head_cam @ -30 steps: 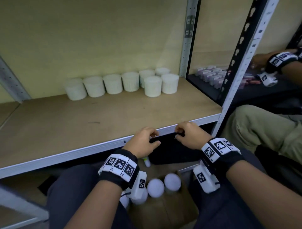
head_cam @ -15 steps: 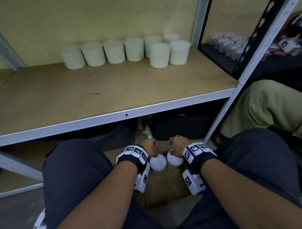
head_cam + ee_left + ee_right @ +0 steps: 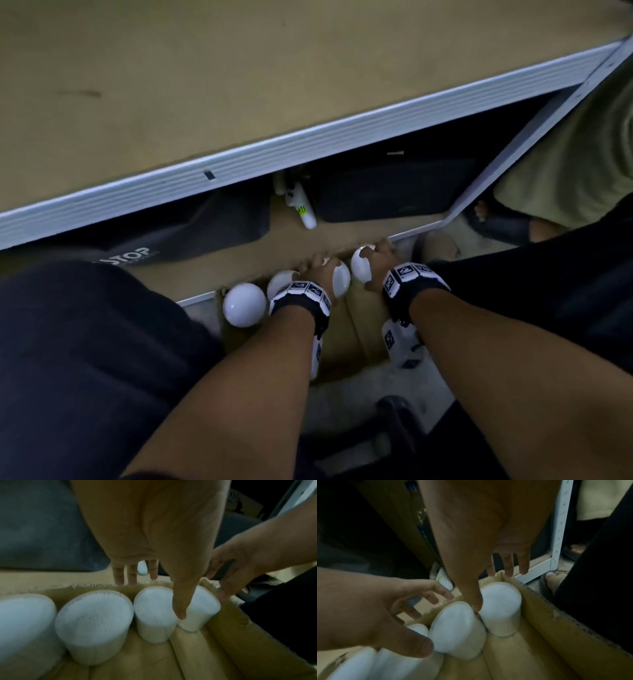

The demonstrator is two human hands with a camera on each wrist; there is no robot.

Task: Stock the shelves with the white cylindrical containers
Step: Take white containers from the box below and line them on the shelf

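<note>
Head view had both hands down in the cardboard box [image 3: 359, 329] at lower centre. Left hand [image 3: 317, 274] and right hand [image 3: 378, 265], fingers spread, each straddled a white container [image 3: 154, 615], probably to grab two together.

Left hand [image 3: 154, 536] spread above boxed white containers [image 3: 94, 623].

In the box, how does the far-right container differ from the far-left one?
The far-right container has the right hand over it, thumb against its side; the far-left container is untouched. The far-right one's top is partly covered in the head view; the far-left one's shows fully. Both are white cylinders in one row in the cardboard box.
</note>
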